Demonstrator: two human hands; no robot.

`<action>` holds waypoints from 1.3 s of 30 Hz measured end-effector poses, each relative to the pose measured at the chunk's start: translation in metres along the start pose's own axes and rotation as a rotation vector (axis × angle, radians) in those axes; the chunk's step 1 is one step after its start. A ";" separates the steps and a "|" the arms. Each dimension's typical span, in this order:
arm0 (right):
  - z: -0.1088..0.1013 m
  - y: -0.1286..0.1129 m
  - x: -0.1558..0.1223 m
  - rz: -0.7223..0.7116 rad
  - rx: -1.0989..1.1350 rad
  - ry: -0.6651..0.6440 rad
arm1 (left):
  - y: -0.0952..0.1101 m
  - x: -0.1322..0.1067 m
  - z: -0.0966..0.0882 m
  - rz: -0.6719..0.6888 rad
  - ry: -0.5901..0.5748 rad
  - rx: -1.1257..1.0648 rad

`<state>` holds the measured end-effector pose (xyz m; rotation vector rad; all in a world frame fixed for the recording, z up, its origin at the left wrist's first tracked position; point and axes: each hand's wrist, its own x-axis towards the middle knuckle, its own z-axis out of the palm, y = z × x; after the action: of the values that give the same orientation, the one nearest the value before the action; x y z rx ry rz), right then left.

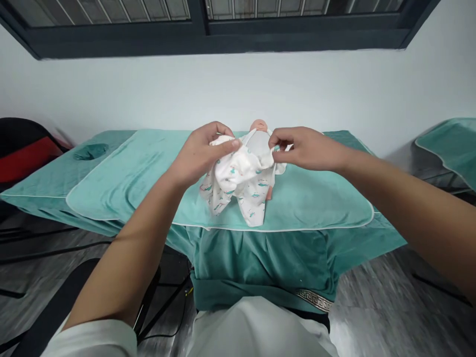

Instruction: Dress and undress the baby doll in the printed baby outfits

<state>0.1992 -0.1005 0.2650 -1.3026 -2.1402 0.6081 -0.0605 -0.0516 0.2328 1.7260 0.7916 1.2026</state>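
A white patterned baby garment with legs hanging down is held up over a baby doll. My left hand grips a bunched part of the cloth on the left, thumb on top. Pinched between the thumb and fingers of my right hand is the garment's right edge. The doll lies on the bed with its head toward the wall; most of its body is hidden under the cloth. A small bit of its skin-coloured limb shows to the right of the garment's leg.
A light green towel with pale piping covers the massage bed, which has a face hole at its left end. Behind it stands a white wall below a dark window frame. A black chair is at the lower left.
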 end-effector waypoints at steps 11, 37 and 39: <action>0.028 0.018 0.020 -0.024 0.539 0.300 | 0.021 0.001 0.019 -0.038 -0.465 0.494; -0.017 0.016 0.008 -0.059 0.347 -0.116 | 0.018 0.013 0.064 -0.134 -0.136 -0.367; -0.013 0.017 0.008 -0.066 0.395 -0.113 | 0.013 0.013 0.069 -0.159 -0.157 -0.353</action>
<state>0.2151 -0.0848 0.2657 -0.9976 -2.0073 1.0356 0.0090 -0.0659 0.2388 1.4198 0.5711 1.0156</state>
